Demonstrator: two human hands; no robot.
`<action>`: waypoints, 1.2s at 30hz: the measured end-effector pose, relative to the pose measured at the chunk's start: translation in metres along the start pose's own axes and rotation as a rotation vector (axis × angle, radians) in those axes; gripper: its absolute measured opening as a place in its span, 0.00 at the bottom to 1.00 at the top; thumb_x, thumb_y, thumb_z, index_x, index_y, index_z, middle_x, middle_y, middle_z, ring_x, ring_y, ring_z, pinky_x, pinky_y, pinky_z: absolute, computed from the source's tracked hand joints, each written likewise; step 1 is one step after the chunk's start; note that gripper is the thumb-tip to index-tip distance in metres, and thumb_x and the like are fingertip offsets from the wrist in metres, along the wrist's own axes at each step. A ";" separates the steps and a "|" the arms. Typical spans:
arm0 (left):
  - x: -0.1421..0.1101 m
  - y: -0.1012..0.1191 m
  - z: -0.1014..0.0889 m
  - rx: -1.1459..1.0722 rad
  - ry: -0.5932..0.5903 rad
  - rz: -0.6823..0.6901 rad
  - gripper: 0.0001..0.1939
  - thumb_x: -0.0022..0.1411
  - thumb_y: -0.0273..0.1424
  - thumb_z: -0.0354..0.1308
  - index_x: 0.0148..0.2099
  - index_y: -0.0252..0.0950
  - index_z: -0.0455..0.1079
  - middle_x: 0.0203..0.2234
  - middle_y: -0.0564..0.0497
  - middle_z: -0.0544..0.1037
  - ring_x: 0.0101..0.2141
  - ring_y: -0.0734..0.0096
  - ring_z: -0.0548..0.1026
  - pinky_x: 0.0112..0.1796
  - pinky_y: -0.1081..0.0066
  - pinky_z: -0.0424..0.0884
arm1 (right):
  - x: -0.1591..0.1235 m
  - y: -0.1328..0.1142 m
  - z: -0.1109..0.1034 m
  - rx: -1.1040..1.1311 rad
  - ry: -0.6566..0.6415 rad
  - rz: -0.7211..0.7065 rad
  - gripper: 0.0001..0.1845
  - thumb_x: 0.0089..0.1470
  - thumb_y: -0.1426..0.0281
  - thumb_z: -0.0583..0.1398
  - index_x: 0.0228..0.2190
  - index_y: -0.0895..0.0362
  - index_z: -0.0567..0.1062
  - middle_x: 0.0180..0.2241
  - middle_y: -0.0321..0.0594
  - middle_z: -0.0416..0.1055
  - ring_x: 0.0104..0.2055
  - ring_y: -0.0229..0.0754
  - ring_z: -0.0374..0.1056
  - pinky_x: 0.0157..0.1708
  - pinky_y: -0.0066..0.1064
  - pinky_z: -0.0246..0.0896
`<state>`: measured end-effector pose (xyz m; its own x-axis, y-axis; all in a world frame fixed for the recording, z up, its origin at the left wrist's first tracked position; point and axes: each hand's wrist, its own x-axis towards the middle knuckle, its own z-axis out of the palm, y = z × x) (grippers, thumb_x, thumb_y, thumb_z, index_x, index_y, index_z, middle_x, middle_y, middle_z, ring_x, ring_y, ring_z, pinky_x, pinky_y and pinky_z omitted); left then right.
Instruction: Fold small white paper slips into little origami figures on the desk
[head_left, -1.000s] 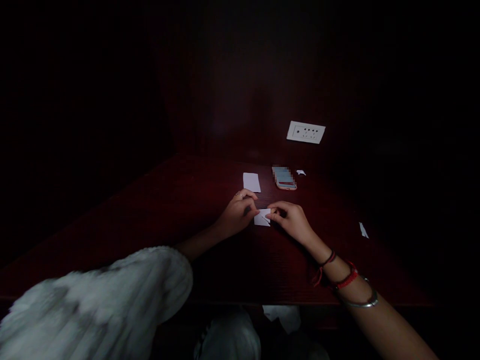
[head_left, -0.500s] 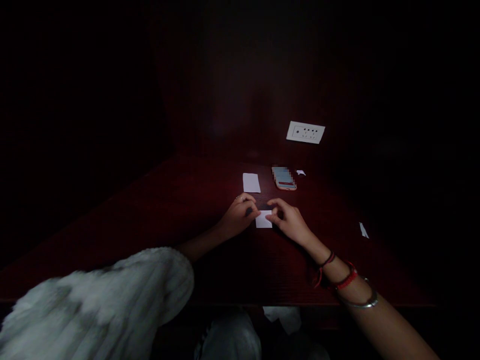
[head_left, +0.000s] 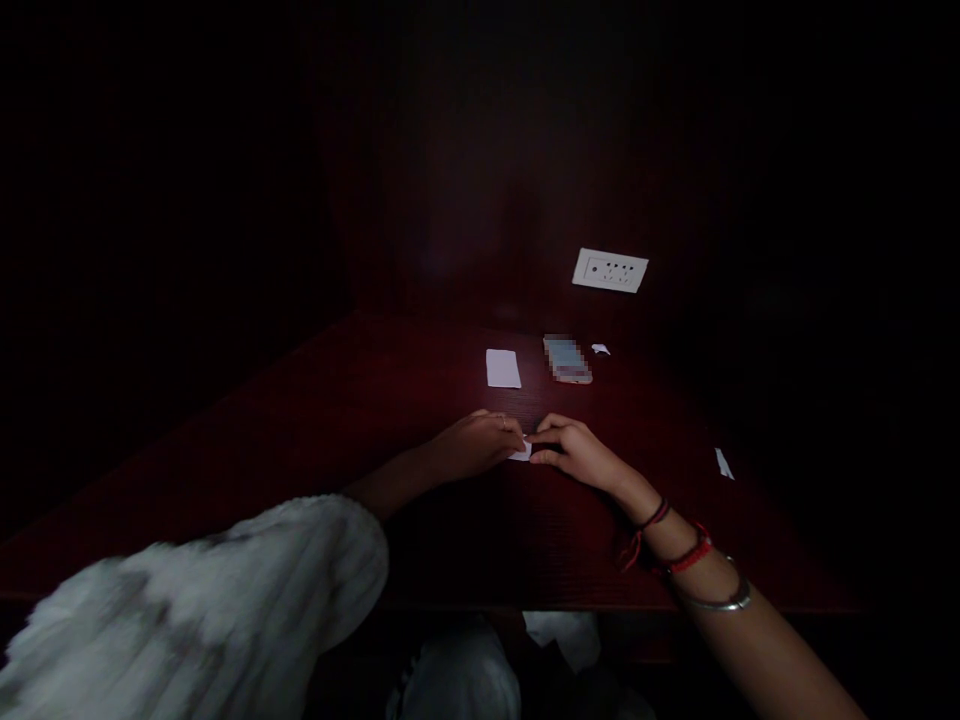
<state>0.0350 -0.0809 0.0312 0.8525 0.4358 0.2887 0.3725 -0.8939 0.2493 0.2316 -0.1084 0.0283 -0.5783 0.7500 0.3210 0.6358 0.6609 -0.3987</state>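
A small white piece of paper (head_left: 520, 455) lies on the dark red table in front of me, mostly covered by fingers. My left hand (head_left: 480, 445) reaches over it from the left, its fingers curled down and pressed on the paper. From the right, my right hand (head_left: 576, 450) meets the paper's edge with thumb and index finger close together. The fingertips of both hands almost touch. Just beyond them rests a larger white sheet (head_left: 502, 368), flat on the table.
A phone (head_left: 568, 359) lies behind my right hand, with a small paper scrap (head_left: 601, 349) beside it. Another torn scrap (head_left: 724, 463) is at the right. A white socket panel (head_left: 610, 270) is on the back wall. The surroundings are very dark.
My left hand has moved slightly right and turned over the small paper, now hiding much of it. My right fingers have come down to its edge. Less of the paper shows.
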 end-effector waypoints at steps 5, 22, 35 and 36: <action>-0.003 0.007 -0.018 -0.193 -0.145 0.149 0.13 0.54 0.25 0.50 0.43 0.43 0.65 0.42 0.53 0.68 0.42 0.72 0.66 0.44 0.72 0.58 | -0.002 0.008 -0.003 -0.001 -0.025 -0.002 0.14 0.44 0.67 0.57 0.36 0.56 0.72 0.30 0.39 0.64 0.33 0.36 0.61 0.35 0.27 0.56; -0.008 0.010 -0.013 -0.149 -0.090 0.121 0.19 0.51 0.18 0.47 0.43 0.42 0.65 0.38 0.53 0.68 0.39 0.73 0.67 0.42 0.71 0.60 | -0.009 0.007 -0.002 0.010 -0.063 -0.154 0.13 0.49 0.67 0.53 0.38 0.55 0.71 0.32 0.39 0.66 0.35 0.36 0.62 0.36 0.27 0.57; -0.008 0.004 -0.009 -0.148 -0.085 0.151 0.19 0.50 0.18 0.48 0.43 0.42 0.65 0.41 0.53 0.66 0.40 0.74 0.66 0.43 0.72 0.59 | -0.008 0.004 0.001 -0.116 -0.078 -0.165 0.14 0.51 0.65 0.50 0.36 0.55 0.72 0.30 0.39 0.66 0.33 0.35 0.62 0.35 0.26 0.56; -0.008 0.004 -0.009 -0.152 -0.078 0.152 0.19 0.50 0.18 0.48 0.42 0.42 0.65 0.40 0.53 0.66 0.39 0.74 0.66 0.43 0.72 0.59 | -0.008 0.003 0.002 -0.127 -0.079 -0.167 0.14 0.51 0.65 0.50 0.35 0.55 0.72 0.30 0.39 0.66 0.33 0.35 0.62 0.34 0.26 0.55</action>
<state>0.0260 -0.0869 0.0381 0.9226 0.2824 0.2626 0.1829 -0.9199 0.3468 0.2372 -0.1120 0.0233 -0.7161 0.6288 0.3029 0.5843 0.7775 -0.2326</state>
